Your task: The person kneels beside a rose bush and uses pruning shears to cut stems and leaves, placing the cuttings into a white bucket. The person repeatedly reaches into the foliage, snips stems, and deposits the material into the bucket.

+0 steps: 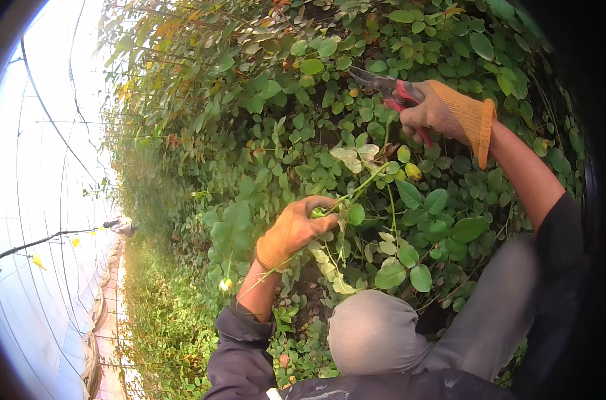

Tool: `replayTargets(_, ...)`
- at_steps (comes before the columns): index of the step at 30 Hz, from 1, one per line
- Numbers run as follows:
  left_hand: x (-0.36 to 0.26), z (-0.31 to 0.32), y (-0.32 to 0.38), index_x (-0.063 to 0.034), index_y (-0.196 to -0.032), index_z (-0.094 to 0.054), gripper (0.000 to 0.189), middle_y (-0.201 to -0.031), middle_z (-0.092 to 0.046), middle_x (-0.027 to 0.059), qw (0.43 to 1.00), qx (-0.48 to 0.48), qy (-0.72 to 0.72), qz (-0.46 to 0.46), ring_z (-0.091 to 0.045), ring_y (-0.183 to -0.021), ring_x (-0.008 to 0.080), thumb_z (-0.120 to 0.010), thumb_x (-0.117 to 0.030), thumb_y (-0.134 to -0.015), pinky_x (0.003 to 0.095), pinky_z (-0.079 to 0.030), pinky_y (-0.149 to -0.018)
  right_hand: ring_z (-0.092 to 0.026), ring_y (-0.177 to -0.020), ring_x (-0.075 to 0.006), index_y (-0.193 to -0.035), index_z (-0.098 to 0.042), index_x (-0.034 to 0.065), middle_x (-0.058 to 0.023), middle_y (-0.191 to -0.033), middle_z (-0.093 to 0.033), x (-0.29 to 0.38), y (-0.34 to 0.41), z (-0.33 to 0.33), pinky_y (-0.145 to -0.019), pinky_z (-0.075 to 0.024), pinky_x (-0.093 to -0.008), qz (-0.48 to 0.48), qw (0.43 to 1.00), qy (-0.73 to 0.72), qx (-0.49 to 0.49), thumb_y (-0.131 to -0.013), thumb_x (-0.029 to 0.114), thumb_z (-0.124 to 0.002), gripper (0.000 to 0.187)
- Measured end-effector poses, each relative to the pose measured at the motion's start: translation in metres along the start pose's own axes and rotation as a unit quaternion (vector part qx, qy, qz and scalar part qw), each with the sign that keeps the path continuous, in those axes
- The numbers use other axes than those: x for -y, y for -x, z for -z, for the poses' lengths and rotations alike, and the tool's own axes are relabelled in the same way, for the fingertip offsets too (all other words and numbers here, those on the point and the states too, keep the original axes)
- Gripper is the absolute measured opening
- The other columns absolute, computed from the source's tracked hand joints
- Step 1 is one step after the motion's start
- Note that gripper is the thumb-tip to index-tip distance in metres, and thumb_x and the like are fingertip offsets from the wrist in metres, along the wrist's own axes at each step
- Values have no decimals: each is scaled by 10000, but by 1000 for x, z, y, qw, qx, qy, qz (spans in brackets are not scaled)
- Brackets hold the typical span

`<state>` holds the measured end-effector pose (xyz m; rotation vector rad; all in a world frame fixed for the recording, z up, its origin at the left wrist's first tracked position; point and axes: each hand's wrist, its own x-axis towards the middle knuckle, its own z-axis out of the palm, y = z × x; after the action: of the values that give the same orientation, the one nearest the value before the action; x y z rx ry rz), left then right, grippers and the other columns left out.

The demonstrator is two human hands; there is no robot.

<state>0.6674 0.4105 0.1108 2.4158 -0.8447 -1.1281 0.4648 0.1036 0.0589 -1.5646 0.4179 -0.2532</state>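
My left hand (pixel 300 227), in an orange knitted glove, pinches green leafy stems (pixel 365 185) between thumb and fingers. The stems reach up and right from its fingertips. Higher up at the right, my right hand (pixel 438 112), in a matching glove with a rolled cuff, grips red-handled pruning shears (pixel 403 97). Their metal blades point to the upper left among the leaves, apart from the stems in my left hand. Pale, dry leaves (pixel 333 270) hang below my left hand. A pale yellow-green flower bud (pixel 226 285) is beside my left forearm.
Dense leafy shrubs (pixel 283 125) surround both hands. My grey-clad knee (pixel 373 332) is bent close below them. At the left, a path (pixel 108 320) runs beside pale plastic sheeting (pixel 38 300). Yellow tags (pixel 39 261) hang from a dark line. A person (pixel 120 225) is far off.
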Motion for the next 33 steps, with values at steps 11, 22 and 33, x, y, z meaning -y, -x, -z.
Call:
replayTargets(11,-97,26,-59,7,-1329,-704,370,-1109,-788,64,926,-51,292,-235,-732,-920,123,-778,-130,-994,270,-593,-802,-620,-750,-212,-1034,-621,-17,-106,-887,-678,-120,-61,36,-689,-521,-359,-276,947,98,-135,-1035,231,-584,251)
replayTargets(22,-58,-147,-180,-19,-1284,-750,381,-1190,-779,192,973,-30,-10,-227,-775,-957,276,-749,-155,-929,369,-615,-823,-648,-711,-192,-916,-740,70,-69,-830,-706,-113,-30,52,-672,-478,-376,-212,964,136,-88,-966,252,-646,211)
replayTargets(33,-39,-76,-155,25,-1375,-696,485,-1202,-790,123,955,107,49,-271,-743,-870,174,-738,-290,-1008,344,-597,-769,-717,-698,-222,-855,-738,25,-104,-779,-740,-41,-25,30,-719,-562,-381,-131,983,127,28,-914,206,-655,207)
